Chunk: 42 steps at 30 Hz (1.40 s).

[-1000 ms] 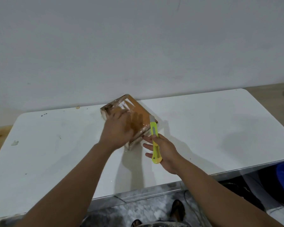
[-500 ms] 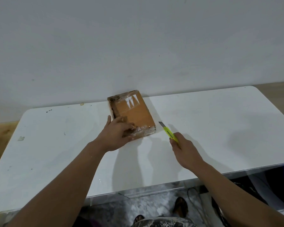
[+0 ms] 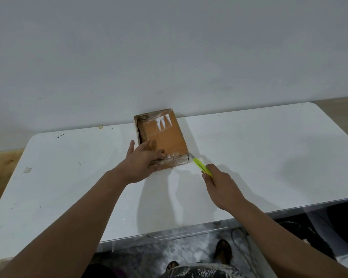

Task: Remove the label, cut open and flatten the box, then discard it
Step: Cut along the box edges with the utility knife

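Lying flat near the far edge of the white rounded-corner counter (image 3: 259, 149), the brown cardboard box wrapped in clear tape (image 3: 162, 137) touches the grey wall. The left hand (image 3: 142, 163) holds its near left corner, fingers curled over the top. The right hand (image 3: 222, 187) grips a yellow-green utility knife (image 3: 201, 166), blade at the box's near right corner. Small scraps lie along the counter's left and far edges.

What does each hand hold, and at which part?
Right hand grips the utility knife by its handle's rear. Left hand holds the box at its near-left corner.
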{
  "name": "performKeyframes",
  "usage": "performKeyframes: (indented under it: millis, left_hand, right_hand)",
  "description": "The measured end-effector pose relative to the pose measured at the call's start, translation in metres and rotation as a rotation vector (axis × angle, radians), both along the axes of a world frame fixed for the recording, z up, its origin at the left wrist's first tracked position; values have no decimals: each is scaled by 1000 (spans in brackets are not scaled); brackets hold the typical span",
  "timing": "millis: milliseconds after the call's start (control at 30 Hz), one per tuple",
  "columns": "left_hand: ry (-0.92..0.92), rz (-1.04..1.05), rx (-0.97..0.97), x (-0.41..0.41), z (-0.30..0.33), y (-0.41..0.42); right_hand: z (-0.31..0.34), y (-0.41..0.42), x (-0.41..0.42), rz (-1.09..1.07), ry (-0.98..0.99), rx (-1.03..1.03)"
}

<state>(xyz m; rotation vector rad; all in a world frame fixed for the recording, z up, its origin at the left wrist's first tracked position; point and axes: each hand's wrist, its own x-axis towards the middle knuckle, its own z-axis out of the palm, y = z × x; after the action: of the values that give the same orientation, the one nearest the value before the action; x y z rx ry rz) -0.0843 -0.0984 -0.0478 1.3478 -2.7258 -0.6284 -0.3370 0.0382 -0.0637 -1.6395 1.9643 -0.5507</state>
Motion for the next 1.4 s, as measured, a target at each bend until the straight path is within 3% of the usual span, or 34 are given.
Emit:
performKeyframes:
  millis: [467, 667, 1067, 1400]
  left_hand:
    - [-90, -59, -118, 4, -10, 7]
    - [-72, -59, -126, 5, -12, 7]
    - [-173, -156, -187, 11, -13, 4]
    - [-155, -129, -173, 10, -14, 5]
  right_hand:
    - [-2, 2, 11, -3, 196, 26]
    - [1, 2, 18, -20, 108, 68]
    - [3, 6, 2, 14, 195, 74]
    - [2, -14, 11, 52, 307, 267]
